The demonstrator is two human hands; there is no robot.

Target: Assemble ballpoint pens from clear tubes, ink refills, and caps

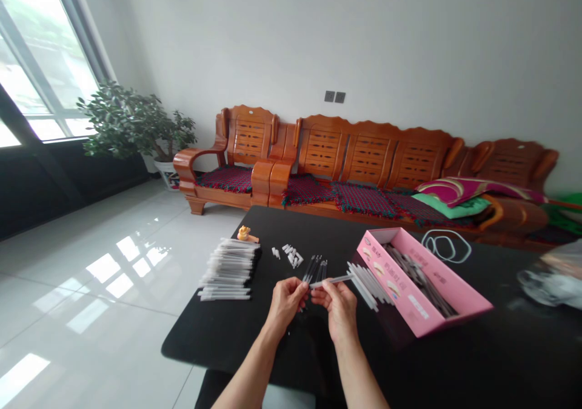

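My left hand (285,303) pinches a few thin dark pen refills (313,269), which stand up from the fingers. My right hand (339,312) grips a clear plastic pen barrel (331,282), its tip reaching toward those refills. Beside my right hand lie loose clear barrels (366,285), against a pink cardboard box (409,282) filled with dark refills. A stack of clear barrels (227,269) lies further left. Small white pen parts (291,255) sit between that stack and my hands, all on a black table (218,336).
A small yellow figurine (244,234) stands at the table's far edge. White elastic loops (445,245) lie past the box, and a plastic bag (552,279) sits at the right. Behind are a wooden sofa (373,160), a potted plant (136,121) and a tiled floor (100,288).
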